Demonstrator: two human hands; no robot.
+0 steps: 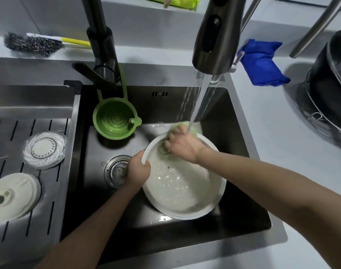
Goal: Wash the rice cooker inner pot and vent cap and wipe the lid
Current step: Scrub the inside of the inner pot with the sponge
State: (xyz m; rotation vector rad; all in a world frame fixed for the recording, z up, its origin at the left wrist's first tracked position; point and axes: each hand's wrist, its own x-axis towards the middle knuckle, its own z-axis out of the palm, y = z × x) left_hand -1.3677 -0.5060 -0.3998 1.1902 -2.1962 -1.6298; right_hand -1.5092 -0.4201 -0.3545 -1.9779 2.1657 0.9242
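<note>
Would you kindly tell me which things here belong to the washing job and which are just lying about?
In use:
- inner pot, tilted in the sink, left hand on its rim
- green sponge in the right hand
- running tap
- two round lid parts on the drain rack

Lying about:
- green strainer
- blue cloth
- steel scourer
- dark pans in the dish rack

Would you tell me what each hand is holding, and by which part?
Left hand grips the white pot by its rim; right hand presses a green sponge inside it.
</note>
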